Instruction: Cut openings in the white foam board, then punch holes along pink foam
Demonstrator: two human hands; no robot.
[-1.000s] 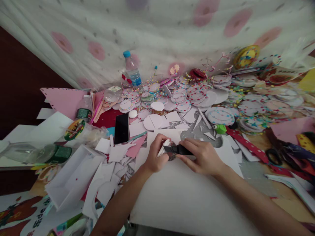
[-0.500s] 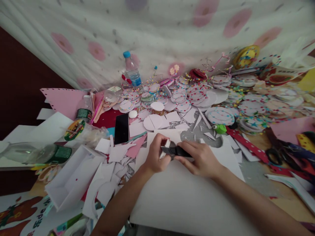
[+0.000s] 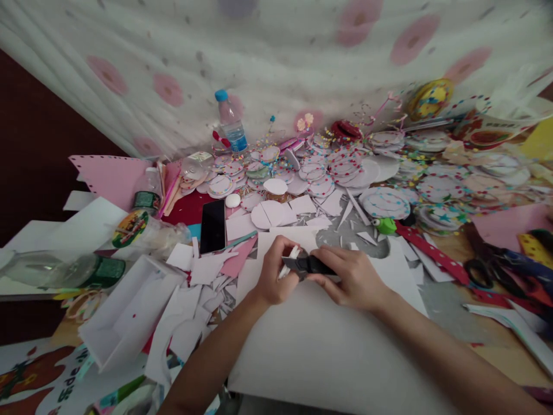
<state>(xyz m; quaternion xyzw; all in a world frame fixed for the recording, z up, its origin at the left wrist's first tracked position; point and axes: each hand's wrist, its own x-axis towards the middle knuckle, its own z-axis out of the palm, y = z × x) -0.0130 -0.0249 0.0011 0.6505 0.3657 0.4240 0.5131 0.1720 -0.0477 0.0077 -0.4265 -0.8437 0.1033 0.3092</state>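
My left hand (image 3: 277, 271) is closed around a small white piece of folded paper (image 3: 294, 253), pinching it between thumb and fingers. Wrapped about a black stapler (image 3: 309, 265), my right hand (image 3: 348, 274) keeps its nose against that paper. Part of the paper is hidden behind the stapler and my fingers. Both hands are above a large white sheet (image 3: 319, 346) at the table's front.
A black phone (image 3: 213, 226) and paper scraps (image 3: 211, 268) lie to the left, near an open white paper box (image 3: 129, 314). Decorated paper discs (image 3: 386, 203) pile up behind. Scissors (image 3: 479, 272) lie right; a water bottle (image 3: 232, 124) stands at the back.
The paper in my left hand has tilted slightly and shows a split, layered edge at the stapler's nose. My hands stay almost in place.
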